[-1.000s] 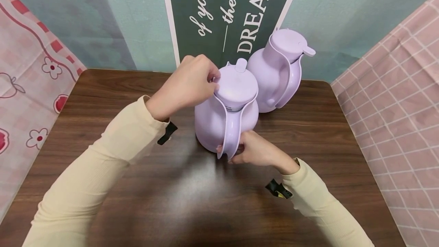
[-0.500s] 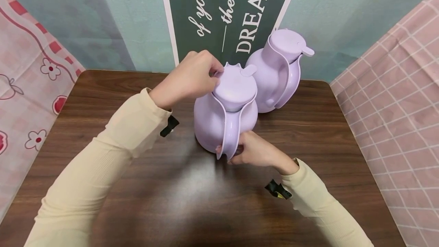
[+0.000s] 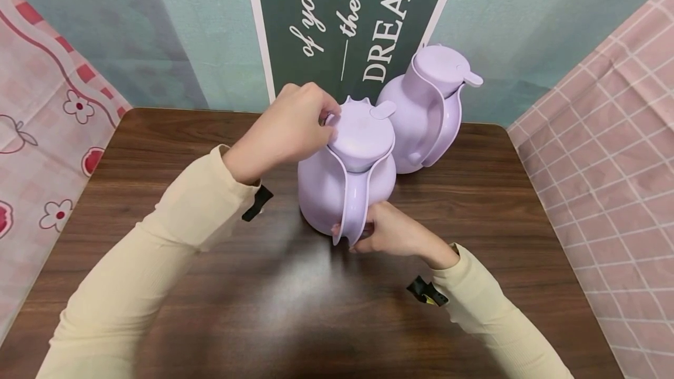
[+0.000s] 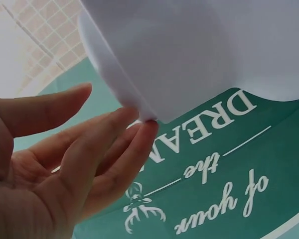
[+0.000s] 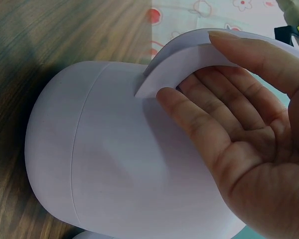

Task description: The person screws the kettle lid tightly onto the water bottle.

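Note:
A lilac thermos jug stands upright on the table, its lid seated in the neck. My left hand is at the lid's left side. In the left wrist view its fingertips touch the lid's edge, while the thumb stands apart from it. My right hand holds the jug's handle low down. The right wrist view shows the fingers passing under the handle and the thumb over its outside. The lid's tab points to the back right.
Close behind, to the right, stands a second lilac thermos jug with its lid on. The wooden table meets a teal backdrop with a green lettered panel. Patterned pink cloths hang at both sides.
The lid has turned clockwise, its tab swinging rightward during the first half second. Since then the lid stays still and my left hand has shifted slightly back left. The right hand keeps its hold.

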The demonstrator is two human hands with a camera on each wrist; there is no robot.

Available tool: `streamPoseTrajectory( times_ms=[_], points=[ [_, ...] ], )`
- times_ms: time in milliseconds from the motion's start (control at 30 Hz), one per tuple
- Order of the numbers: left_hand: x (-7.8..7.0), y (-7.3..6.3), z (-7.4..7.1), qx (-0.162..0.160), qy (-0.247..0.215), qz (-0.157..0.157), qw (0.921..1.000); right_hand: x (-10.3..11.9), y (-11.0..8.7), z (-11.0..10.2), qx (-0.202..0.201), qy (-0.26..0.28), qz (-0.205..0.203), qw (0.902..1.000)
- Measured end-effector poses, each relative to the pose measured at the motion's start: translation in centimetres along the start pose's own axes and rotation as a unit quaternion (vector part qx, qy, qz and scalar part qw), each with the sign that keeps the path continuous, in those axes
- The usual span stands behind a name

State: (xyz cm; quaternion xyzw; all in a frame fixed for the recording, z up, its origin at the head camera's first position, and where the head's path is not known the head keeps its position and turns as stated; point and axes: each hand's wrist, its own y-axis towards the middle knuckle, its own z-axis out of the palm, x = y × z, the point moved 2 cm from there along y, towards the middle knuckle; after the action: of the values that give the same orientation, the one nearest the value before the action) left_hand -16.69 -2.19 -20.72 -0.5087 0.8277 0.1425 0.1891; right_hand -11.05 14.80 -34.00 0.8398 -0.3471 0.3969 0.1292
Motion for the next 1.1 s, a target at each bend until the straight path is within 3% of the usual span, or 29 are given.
streamPoseTrajectory(
  times_ms=[233,500,767,1100],
  points=[
    [-0.3,-1.1,-0.1,-0.039,-0.010,0.020,0.9990,0.1,0.0,-0.1,-0.001,-0.002,-0.001,1.0000],
    [-0.4,-1.1,0.0,-0.040,-0.008,0.026,0.9988,0.1,0.0,0.0,0.003,0.002,-0.006,1.0000],
    [-0.2,-0.4,0.2,-0.047,-0.008,0.034,0.9983,0.0,0.1,0.0,0.006,0.004,-0.007,0.9999],
    [0.3,1.1,0.4,-0.011,-0.024,0.027,0.9993,0.1,0.1,-0.1,0.007,0.012,0.000,0.9999]
  ],
)
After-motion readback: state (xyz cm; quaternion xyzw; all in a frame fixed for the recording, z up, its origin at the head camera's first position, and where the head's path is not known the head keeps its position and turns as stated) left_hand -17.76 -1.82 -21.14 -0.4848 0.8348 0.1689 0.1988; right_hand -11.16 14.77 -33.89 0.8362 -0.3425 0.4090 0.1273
